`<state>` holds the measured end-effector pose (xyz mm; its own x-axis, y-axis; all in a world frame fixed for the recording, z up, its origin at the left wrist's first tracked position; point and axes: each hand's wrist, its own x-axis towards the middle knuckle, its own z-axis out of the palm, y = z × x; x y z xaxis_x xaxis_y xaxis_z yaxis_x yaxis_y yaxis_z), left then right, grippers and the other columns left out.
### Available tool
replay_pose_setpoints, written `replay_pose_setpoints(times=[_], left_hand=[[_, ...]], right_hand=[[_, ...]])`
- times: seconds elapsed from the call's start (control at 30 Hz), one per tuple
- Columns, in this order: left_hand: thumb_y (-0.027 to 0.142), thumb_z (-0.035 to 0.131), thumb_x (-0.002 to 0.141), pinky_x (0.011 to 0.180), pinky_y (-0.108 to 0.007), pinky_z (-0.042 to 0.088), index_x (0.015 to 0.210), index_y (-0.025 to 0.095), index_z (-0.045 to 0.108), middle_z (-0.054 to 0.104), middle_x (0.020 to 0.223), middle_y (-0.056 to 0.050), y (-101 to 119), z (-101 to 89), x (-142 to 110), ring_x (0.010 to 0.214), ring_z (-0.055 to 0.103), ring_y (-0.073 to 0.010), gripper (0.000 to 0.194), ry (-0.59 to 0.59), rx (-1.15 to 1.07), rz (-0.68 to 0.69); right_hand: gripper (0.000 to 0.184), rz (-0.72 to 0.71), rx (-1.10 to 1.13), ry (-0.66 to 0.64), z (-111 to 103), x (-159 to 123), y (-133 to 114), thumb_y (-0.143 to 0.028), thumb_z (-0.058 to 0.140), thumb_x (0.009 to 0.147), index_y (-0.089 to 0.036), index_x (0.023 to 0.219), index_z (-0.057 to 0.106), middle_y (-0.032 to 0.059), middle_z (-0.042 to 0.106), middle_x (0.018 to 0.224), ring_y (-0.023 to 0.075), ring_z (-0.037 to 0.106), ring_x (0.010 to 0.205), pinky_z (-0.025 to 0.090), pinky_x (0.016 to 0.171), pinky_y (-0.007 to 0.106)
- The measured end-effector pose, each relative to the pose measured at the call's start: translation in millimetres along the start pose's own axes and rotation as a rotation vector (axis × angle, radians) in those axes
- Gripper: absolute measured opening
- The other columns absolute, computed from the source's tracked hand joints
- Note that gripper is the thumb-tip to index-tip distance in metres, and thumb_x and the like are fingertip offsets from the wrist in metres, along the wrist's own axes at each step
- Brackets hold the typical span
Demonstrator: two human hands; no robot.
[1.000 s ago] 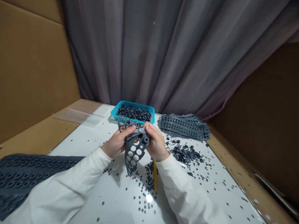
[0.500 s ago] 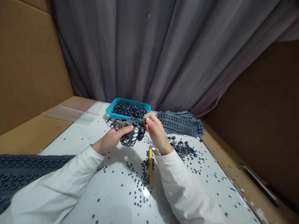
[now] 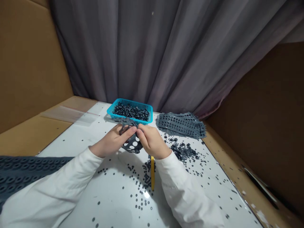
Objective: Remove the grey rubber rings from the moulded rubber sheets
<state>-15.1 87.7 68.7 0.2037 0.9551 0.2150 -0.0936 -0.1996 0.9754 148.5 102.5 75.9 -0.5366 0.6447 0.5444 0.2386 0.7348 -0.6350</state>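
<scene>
A dark grey perforated rubber sheet [image 3: 129,146], bent into a curve, is held up over the table between both hands. My left hand [image 3: 114,140] is closed on its left part, thumb pressed on top. My right hand [image 3: 153,141] is closed at its right side, the thumb tip touching the left thumb; its fingers behind the sheet are hidden. Round open holes show in the lower part of the sheet. Just behind the hands stands a blue basket [image 3: 111,115] holding many small black rubber rings [image 3: 130,111].
Flat perforated sheets [image 3: 181,125] lie stacked at back right, with a heap of small black pieces [image 3: 184,152] before them. A yellow-handled tool [image 3: 152,174] lies among scattered discs. At left are a sheet of ring shapes [image 3: 30,167] and a clear plastic bag [image 3: 71,114]. Cardboard walls [image 3: 28,63] flank the table.
My right hand has moved left and down from the sheet's edge, where it pinched a small black piece, onto the sheet beside my left thumb. The sheet has tilted and bent more.
</scene>
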Motion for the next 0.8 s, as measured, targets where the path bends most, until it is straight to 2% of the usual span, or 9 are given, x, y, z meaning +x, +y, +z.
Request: replay_pose_setpoints(times=[0.1,0.2,0.33,0.43,0.5,0.53,0.6,0.7,0.8], left_hand=[[0.037,0.066,0.072,0.053,-0.021,0.042,0.063,0.015,0.064,0.059,0.057,0.000,-1,3.9,-1,0.056,0.052,-0.0130,0.024,-0.002,-0.209,-0.054],[0.038,0.070,0.066,0.049,-0.024,0.044,0.063,0.015,0.064,0.057,0.050,0.000,0,11.4,-3,0.049,0.053,-0.0147,0.024,0.004,-0.479,-0.171],[0.033,0.070,0.064,0.041,-0.022,0.041,0.055,0.014,0.058,0.053,0.043,0.002,11,13.6,-6,0.039,0.049,-0.0112,0.024,0.100,-0.628,-0.276],[0.033,0.063,0.071,0.034,-0.018,0.035,0.048,0.016,0.050,0.047,0.037,0.004,25,2.6,-5,0.032,0.041,-0.0064,0.032,0.162,-0.711,-0.204],[0.034,0.062,0.071,0.034,-0.018,0.035,0.049,0.016,0.050,0.046,0.037,0.005,30,-8.0,-2,0.032,0.041,-0.0062,0.031,0.192,-0.699,-0.090],[0.035,0.063,0.070,0.035,-0.018,0.037,0.051,0.016,0.052,0.048,0.038,0.005,31,-13.0,0,0.034,0.043,-0.0070,0.029,0.202,-0.655,-0.055],[0.036,0.065,0.068,0.041,-0.021,0.042,0.055,0.015,0.056,0.053,0.042,0.003,28,-20.8,5,0.041,0.052,-0.0110,0.026,0.189,-0.514,-0.059],[0.039,0.063,0.068,0.057,-0.028,0.049,0.064,0.014,0.062,0.063,0.056,-0.002,20,-26.1,11,0.060,0.061,-0.0183,0.025,0.117,-0.258,-0.079],[0.041,0.059,0.075,0.068,-0.030,0.049,0.075,0.015,0.066,0.067,0.071,-0.004,19,-26.9,10,0.071,0.061,-0.0185,0.027,0.113,-0.005,-0.003]], right_hand=[[0.034,0.034,0.196,0.057,6,0,-4,-0.032,0.034,0.092,-0.021,0.060,0.033,-0.0026,0.033,0.057,0.0120,0.029,0.053,0.024,0.057,0.027],[0.035,0.147,0.514,0.163,20,1,-10,-0.039,0.036,0.091,-0.021,0.061,0.036,-0.0024,0.033,0.060,0.0117,0.031,0.055,0.027,0.055,0.027],[0.032,0.292,0.914,0.344,34,6,-12,-0.042,0.045,0.085,-0.021,0.062,0.035,-0.0037,0.032,0.058,0.0106,0.030,0.051,0.031,0.053,0.025],[0.038,0.286,1.011,0.454,33,15,8,-0.042,0.042,0.086,-0.022,0.060,0.023,-0.0071,0.017,0.054,0.0090,0.017,0.044,0.031,0.049,0.023],[0.035,0.294,0.872,0.418,28,26,33,-0.044,0.033,0.088,-0.022,0.063,0.024,-0.0072,0.018,0.055,0.0090,0.018,0.044,0.033,0.051,0.023],[0.034,0.323,0.711,0.357,24,33,49,-0.046,0.028,0.089,-0.022,0.065,0.027,-0.0066,0.023,0.056,0.0092,0.024,0.046,0.035,0.053,0.023],[0.032,0.456,0.192,0.242,18,50,83,-0.045,0.027,0.088,-0.021,0.067,0.035,-0.0047,0.034,0.058,0.0105,0.037,0.054,0.039,0.059,0.024],[0.018,0.550,-0.016,0.231,8,76,128,-0.034,0.048,0.079,-0.019,0.069,0.045,-0.0004,0.049,0.067,0.0155,0.049,0.075,0.040,0.077,0.030],[0.009,0.609,-0.121,0.197,3,95,154,-0.021,0.060,0.066,-0.016,0.069,0.054,0.0075,0.059,0.085,0.0226,0.052,0.095,0.034,0.091,0.036]])
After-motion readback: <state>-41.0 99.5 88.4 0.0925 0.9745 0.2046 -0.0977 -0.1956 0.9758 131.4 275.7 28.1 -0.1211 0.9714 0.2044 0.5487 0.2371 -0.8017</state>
